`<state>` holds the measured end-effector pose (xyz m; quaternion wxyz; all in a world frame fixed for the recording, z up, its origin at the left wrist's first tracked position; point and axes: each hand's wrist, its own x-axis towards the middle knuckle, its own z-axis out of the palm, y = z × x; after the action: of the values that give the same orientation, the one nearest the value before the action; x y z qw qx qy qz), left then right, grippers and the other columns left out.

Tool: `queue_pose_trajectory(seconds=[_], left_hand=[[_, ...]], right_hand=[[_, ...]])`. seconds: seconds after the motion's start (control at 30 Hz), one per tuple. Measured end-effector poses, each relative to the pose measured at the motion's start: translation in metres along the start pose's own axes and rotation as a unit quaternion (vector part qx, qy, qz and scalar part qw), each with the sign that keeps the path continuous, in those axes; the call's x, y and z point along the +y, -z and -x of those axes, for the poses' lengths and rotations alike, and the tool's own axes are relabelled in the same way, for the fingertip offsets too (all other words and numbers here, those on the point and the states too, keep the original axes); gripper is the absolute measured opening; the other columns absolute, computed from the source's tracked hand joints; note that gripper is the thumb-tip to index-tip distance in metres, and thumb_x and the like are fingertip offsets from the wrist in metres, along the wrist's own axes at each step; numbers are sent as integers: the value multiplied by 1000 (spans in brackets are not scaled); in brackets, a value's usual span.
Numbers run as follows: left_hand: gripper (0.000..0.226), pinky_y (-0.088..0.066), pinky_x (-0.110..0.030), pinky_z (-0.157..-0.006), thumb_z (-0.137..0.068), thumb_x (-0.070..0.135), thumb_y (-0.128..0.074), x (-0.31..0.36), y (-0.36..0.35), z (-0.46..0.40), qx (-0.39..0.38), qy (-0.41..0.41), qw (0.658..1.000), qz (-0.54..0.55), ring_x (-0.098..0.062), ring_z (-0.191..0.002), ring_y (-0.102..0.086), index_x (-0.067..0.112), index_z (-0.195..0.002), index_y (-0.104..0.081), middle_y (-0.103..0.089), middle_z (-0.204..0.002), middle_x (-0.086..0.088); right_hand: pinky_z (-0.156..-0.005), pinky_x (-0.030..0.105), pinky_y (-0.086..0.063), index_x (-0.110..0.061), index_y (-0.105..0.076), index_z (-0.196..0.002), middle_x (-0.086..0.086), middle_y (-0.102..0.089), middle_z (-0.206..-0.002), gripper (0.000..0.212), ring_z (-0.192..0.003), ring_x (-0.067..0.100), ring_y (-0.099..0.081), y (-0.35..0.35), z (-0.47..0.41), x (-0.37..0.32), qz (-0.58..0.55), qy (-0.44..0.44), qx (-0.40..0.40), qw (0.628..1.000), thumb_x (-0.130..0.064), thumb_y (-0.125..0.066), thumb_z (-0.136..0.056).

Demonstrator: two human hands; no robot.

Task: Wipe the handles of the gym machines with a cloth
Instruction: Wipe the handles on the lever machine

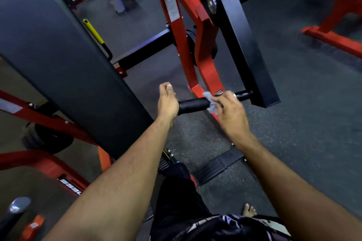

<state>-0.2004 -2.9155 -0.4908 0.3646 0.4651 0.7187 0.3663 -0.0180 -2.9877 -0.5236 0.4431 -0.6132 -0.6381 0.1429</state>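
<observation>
No legible text; blurred warning label (170, 4) on red frame (181, 31).

Both my forearms are bare, no sleeves, watch or gloves visible. I wear black trousers (176, 201) and a black garment with a white-and-grey print (235, 227) at the waist. One bare foot (249, 210) shows.
</observation>
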Motion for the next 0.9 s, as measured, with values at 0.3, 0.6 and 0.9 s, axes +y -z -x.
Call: queue_pose_trajectory(seconds=[0.3,0.6,0.9], left_hand=[[21,-50,-34,-75,-103,46,-47,10,-15,-11,48,62,997,9,-20,-88,-63,28,-100,-57,-64,-99,3],[18,-48,-39,-80,-107,43,-42,20,-14,3,92,-94,960,-246,-17,-95,-61,33,-107,-57,-67,-105,11],[24,-36,-34,-80,-105,32,-38,28,-11,-4,-13,-75,924,-374,-25,-93,-54,36,-113,-60,-60,-103,7]], right_hand=[[-84,46,-53,-7,-68,-110,8,-52,-111,24,-94,27,-57,13,-5,10,26,-73,8,997,-2,-60,-88],[-85,39,-56,-13,-69,-116,2,-48,-113,27,-95,18,-58,-8,1,3,-47,-137,63,987,-15,-70,-89],[-90,37,-47,-14,-70,-113,3,-57,-106,19,-99,22,-53,-5,0,20,-5,-136,111,984,-11,-61,-96]])
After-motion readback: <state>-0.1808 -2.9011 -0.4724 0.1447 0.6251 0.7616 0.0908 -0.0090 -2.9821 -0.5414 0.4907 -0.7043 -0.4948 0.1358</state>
